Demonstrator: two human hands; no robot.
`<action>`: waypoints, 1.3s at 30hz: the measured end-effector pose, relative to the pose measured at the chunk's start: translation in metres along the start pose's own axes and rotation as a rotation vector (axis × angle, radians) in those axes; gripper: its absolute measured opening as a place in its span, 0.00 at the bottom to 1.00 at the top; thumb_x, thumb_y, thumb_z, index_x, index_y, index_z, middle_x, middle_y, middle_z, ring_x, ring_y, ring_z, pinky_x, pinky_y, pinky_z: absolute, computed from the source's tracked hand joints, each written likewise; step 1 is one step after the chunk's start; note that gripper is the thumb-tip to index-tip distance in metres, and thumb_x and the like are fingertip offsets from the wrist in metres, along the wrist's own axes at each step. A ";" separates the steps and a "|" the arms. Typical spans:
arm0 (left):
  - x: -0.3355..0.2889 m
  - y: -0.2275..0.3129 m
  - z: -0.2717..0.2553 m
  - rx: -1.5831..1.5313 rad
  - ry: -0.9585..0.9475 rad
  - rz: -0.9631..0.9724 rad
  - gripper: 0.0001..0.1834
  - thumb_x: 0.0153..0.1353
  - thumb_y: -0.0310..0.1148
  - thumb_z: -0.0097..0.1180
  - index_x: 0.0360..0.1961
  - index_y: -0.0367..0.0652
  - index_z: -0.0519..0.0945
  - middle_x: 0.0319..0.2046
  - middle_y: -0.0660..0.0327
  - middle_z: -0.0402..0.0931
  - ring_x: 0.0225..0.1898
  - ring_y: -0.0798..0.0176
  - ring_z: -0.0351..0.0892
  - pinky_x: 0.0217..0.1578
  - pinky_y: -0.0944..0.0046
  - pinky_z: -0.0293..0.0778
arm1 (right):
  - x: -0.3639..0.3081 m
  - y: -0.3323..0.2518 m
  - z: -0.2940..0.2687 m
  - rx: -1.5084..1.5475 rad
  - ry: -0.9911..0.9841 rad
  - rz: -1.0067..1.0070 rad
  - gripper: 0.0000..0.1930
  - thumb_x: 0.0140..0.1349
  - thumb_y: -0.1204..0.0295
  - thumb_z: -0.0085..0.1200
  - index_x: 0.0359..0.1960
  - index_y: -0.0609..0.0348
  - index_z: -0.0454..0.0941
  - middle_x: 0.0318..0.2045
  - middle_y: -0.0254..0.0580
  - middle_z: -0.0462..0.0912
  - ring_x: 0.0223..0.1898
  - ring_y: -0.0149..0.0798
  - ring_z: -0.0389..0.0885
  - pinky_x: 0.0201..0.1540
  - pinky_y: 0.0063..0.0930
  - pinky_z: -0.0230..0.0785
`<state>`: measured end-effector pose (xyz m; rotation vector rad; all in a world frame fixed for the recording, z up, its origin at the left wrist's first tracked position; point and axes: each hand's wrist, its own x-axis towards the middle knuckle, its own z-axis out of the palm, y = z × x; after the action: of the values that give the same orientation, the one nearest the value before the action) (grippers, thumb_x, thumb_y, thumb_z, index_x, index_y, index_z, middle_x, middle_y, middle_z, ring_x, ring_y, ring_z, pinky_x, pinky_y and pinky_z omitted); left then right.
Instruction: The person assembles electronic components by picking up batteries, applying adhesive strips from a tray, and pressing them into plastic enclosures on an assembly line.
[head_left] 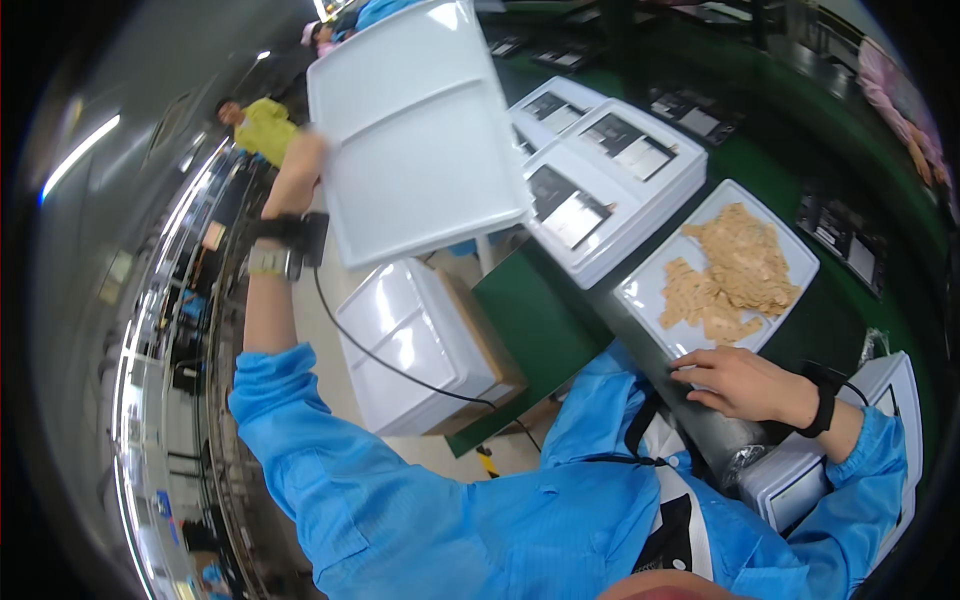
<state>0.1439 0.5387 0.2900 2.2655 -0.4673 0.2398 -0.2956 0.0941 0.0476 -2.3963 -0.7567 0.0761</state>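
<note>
My left hand (pixel 299 168) is raised at the left, its fingers closed on the edge of a large white two-section tray (pixel 415 195). The tray is tilted up and nothing lies in it. My right hand (pixel 738 383) rests near the table's edge with its fingers stretched out, holding nothing. Just beyond it, a smaller white tray (pixel 650 288) holds a loose heap of thin tan pieces (pixel 740 265). Between the two trays, a stack of white trays (pixel 655 200) carries several flat black-and-silver parts (pixel 568 205) in its top sections.
More flat dark parts (pixel 843 240) lie on the green table (pixel 530 310). A white tray stack (pixel 400 345) and brown cardboard stand low at the left. White containers (pixel 790 485) sit by my right forearm. A cable hangs from my left wrist. Other people are farther off.
</note>
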 end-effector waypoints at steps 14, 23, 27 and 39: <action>-0.328 -0.388 -0.022 0.508 0.042 -0.411 0.26 0.76 0.43 0.41 0.49 0.26 0.79 0.48 0.32 0.80 0.53 0.27 0.77 0.59 0.41 0.70 | 0.006 -0.004 -0.002 0.070 -0.041 0.109 0.17 0.66 0.70 0.60 0.56 0.61 0.81 0.55 0.47 0.81 0.50 0.55 0.83 0.54 0.44 0.77; -0.252 -0.323 -0.042 0.602 -0.492 -0.994 0.27 0.71 0.48 0.49 0.54 0.31 0.77 0.42 0.45 0.83 0.39 0.42 0.88 0.34 0.47 0.86 | 0.002 0.002 0.001 0.077 -0.056 0.127 0.17 0.66 0.69 0.60 0.55 0.61 0.81 0.53 0.48 0.82 0.49 0.55 0.83 0.52 0.43 0.77; -0.180 -0.228 0.002 1.103 -0.348 -0.090 0.27 0.67 0.48 0.61 0.55 0.34 0.78 0.47 0.47 0.84 0.50 0.49 0.86 0.49 0.53 0.80 | -0.001 0.011 0.006 0.050 -0.083 0.110 0.16 0.67 0.68 0.60 0.54 0.61 0.81 0.48 0.50 0.83 0.48 0.55 0.83 0.51 0.44 0.77; -0.008 0.034 0.327 0.485 -0.896 0.912 0.49 0.25 0.47 0.86 0.51 0.40 0.77 0.51 0.47 0.73 0.57 0.40 0.71 0.57 0.51 0.72 | -0.005 0.017 0.013 -0.026 -0.031 0.111 0.10 0.67 0.67 0.58 0.37 0.64 0.78 0.36 0.51 0.82 0.37 0.58 0.84 0.43 0.50 0.76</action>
<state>0.1300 0.2757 0.0922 2.3492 -2.0940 -0.2787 -0.2944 0.0872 0.0264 -2.4659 -0.6419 0.1506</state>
